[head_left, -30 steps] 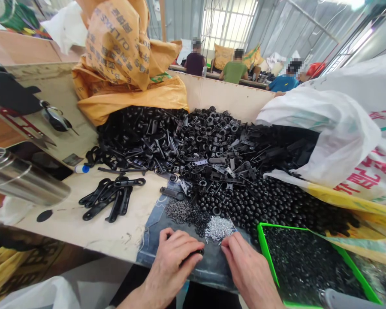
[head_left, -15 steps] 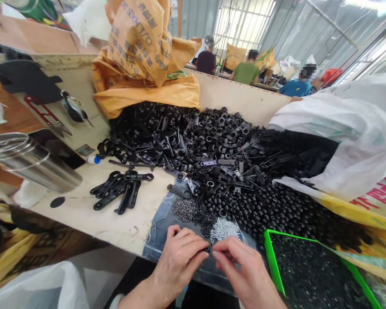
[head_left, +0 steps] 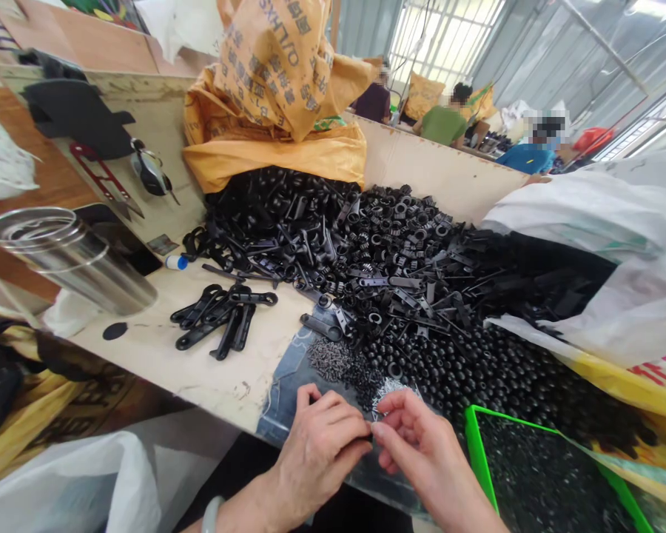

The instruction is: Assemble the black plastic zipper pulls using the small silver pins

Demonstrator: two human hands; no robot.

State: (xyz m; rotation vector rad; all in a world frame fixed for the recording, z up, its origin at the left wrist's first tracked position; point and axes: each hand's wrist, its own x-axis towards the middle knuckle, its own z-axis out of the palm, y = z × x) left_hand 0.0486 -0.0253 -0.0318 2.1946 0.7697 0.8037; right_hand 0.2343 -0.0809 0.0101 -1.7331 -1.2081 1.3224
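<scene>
My left hand [head_left: 326,443] is closed in a pinch on a small black part [head_left: 371,437], mostly hidden by the fingertips. My right hand [head_left: 419,438] meets it from the right with thumb and forefinger pressed together; whatever they hold is hidden. Just beyond the hands lies a heap of small silver screws or pins [head_left: 387,392], partly covered by the right fingers. Tiny grey metal pieces [head_left: 330,358] and small black pieces [head_left: 366,381] lie beside it on a blue denim cloth [head_left: 288,385]. Several finished-looking black handles [head_left: 214,318] lie to the left.
Heaped black plastic parts [head_left: 399,244] and black balls [head_left: 433,363] cover the table's middle. A green-rimmed tray [head_left: 480,463] stands at right, a white sack [head_left: 588,207] above it. A steel tumbler [head_left: 100,274] stands left; an orange sack [head_left: 277,155] sits behind. Other people work further back.
My right hand has moved in against the left fingertips, now covering part of the silver heap. The left hand keeps its pinch. The whole view has shifted slightly.
</scene>
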